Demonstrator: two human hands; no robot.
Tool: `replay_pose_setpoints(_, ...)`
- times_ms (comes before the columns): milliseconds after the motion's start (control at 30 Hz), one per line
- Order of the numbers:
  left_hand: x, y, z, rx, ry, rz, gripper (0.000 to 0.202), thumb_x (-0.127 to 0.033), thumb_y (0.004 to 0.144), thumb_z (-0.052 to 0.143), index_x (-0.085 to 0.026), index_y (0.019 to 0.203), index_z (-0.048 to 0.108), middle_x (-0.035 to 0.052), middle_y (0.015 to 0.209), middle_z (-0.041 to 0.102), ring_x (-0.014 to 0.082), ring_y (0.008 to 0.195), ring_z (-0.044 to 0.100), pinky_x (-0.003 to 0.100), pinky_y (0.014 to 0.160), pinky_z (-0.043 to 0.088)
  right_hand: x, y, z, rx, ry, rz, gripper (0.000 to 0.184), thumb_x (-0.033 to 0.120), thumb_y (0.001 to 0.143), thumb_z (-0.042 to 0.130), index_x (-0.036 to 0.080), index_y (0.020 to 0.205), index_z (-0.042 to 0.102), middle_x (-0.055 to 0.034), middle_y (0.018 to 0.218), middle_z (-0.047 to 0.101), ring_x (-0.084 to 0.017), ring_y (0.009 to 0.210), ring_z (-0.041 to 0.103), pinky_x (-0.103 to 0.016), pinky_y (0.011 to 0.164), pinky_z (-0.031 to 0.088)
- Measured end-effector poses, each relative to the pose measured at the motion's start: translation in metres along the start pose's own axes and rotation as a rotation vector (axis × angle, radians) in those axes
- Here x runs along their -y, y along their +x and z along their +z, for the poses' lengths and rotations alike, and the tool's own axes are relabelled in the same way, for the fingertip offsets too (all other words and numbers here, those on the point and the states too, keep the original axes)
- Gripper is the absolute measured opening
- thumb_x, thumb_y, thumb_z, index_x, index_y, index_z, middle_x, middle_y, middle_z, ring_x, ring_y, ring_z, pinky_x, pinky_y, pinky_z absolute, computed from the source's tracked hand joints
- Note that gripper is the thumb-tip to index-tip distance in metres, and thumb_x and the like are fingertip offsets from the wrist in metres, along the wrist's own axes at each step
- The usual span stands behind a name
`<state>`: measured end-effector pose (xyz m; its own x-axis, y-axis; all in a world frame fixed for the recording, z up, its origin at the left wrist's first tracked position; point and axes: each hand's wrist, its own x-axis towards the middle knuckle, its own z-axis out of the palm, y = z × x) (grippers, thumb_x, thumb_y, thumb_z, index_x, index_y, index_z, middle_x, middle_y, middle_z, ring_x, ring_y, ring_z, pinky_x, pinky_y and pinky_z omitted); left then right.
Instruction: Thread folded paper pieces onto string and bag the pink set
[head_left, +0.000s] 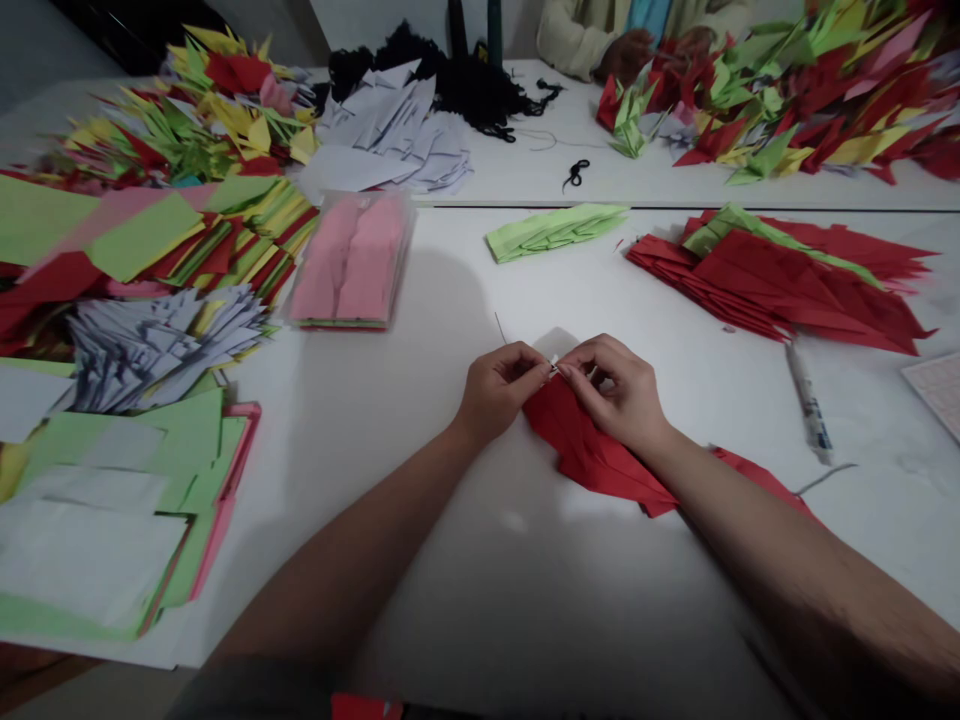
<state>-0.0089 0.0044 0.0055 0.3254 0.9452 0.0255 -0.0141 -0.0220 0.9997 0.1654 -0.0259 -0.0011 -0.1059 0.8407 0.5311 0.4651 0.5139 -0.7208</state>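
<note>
My left hand (499, 388) and my right hand (619, 392) meet at the middle of the white table (465, 560), fingertips pinched together on a small pale object (553, 365) that I cannot make out clearly. A thin needle or thread (499, 327) sticks up from the left hand. Under both hands lies a stack of folded red paper pieces (592, 450), with the right hand resting on it.
Piles of folded red paper (780, 275) and green paper (551, 230) lie beyond. A pink stack in a clear box (352, 260), coloured sheets (142, 250) and grey folded pieces (150, 345) sit left. A pen (808, 400) lies right. Another person's hands (637, 50) work at the far edge.
</note>
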Motion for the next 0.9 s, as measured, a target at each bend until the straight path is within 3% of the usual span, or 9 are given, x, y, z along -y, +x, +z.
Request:
replay_pose_setpoints(433,-0.0041,0.0011,-0.0017,0.111,-0.057,-0.001,0.015,-0.029,0.078,0.068,-0.016,0.072,0.064,-0.0009,0.069,0.061,0.0106,0.067,0.052,0.024,0.066,0.041,-0.0001,0.0008,-0.0007,0.028,0.005,0.015,0.005,0.020,0.090,0.060,0.021,0.088,0.065,-0.0021,0.079,0.059,-0.014,0.069,0.056,-0.028,0.057,0.047)
replay_pose_setpoints(900,-0.0018,0.0015,-0.0025,0.087,-0.134,-0.027,0.016,-0.029,0.078,0.070,-0.015,0.073,0.064,-0.0010,0.068,0.061,0.0099,0.066,0.053,0.024,0.065,0.041,0.0037,-0.0009,-0.0009,-0.002,0.086,0.022,0.006,0.017,0.086,0.063,0.021,0.091,0.062,-0.0025,0.084,0.057,-0.012,0.063,0.054,-0.026,0.050,0.045)
